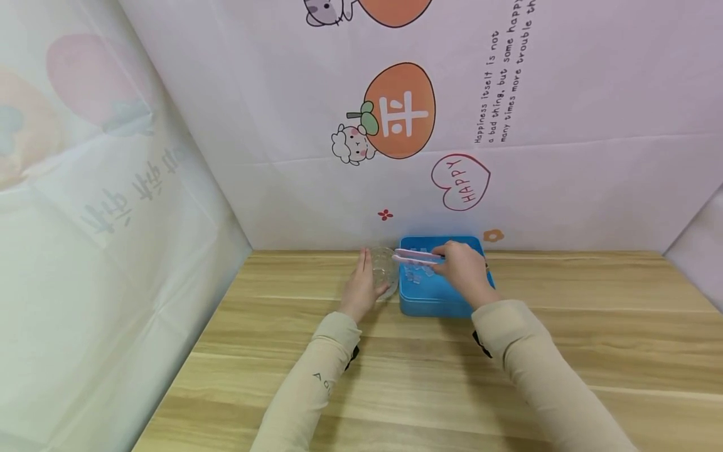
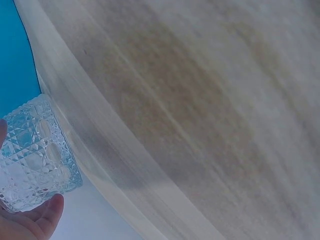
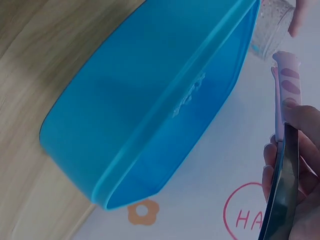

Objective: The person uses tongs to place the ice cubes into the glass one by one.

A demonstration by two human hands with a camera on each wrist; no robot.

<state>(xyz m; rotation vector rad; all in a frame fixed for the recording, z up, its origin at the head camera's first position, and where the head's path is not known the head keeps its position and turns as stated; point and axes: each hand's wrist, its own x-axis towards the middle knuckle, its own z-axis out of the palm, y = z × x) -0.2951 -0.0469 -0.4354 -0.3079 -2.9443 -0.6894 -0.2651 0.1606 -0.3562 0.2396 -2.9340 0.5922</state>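
At the back of the table, my left hand (image 1: pixel 361 285) holds a clear cut-glass cup (image 2: pixel 35 155) by its side, with the thumb and fingers on opposite sides. Right beside the cup stands a blue box (image 1: pixel 446 307). Several small clear cubes (image 1: pixel 417 275) lie on the box's rimmed top. Above them, my right hand (image 1: pixel 465 267) grips pink tongs (image 3: pixel 288 82) with a dark metal handle. The tongs' tips point left and overlap the cup's rim in the head view. No cube shows clearly between them.
A white printed sheet (image 1: pixel 316 201) hangs directly behind the box and cup. Another pale sheet (image 1: pixel 113 263) closes off the left side. The wood-grain table (image 1: pixel 418 383) stretches in front, beneath both forearms.
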